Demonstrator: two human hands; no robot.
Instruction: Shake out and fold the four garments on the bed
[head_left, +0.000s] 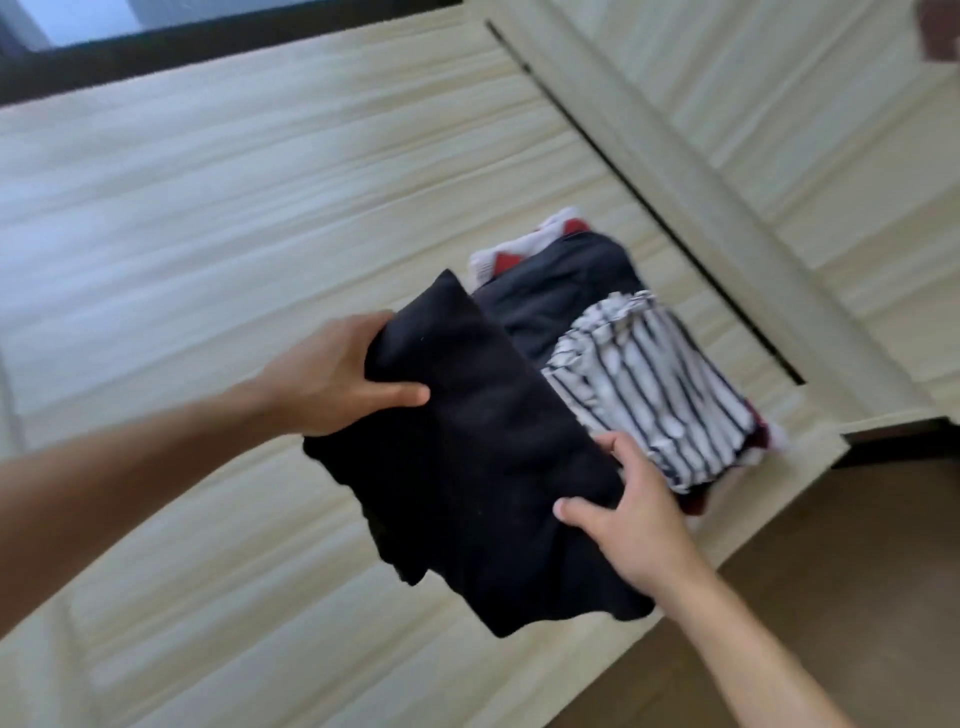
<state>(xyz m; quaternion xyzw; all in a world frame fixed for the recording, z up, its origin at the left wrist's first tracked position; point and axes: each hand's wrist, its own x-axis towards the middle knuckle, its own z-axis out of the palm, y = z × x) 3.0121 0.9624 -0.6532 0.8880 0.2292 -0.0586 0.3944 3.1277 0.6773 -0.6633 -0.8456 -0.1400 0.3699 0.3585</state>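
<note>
We hold a folded black fabric garment (483, 467) between both hands, above the near part of the bed. Our left hand (332, 379) grips its upper left edge: the thumb lies across the top face of the cloth and the other fingers curl out of sight beneath it. Our right hand (628, 514) closes on the lower right edge, thumb pressed on top and fingers wrapped around the side. The garment hangs slightly, its lower corner drooping toward us.

Just beyond and right of it sits a stack of folded clothes near the bed's corner. A folded white shirt with dark vertical stripes (654, 395) lies on top at the near end, touching our right fingertips' side of the black cloth. Beneath and behind it shows a folded dark navy garment (561, 291), and under that a red and white patterned garment (511, 249) peeks out at the far edge.

The bed (208, 208) is covered in pale cream cloth with faint ribbed lines. Beside it runs a cream panelled wall or wardrobe front (779, 130), and brown flooring (831, 571) shows at lower right. The picture is somewhat blurred.
</note>
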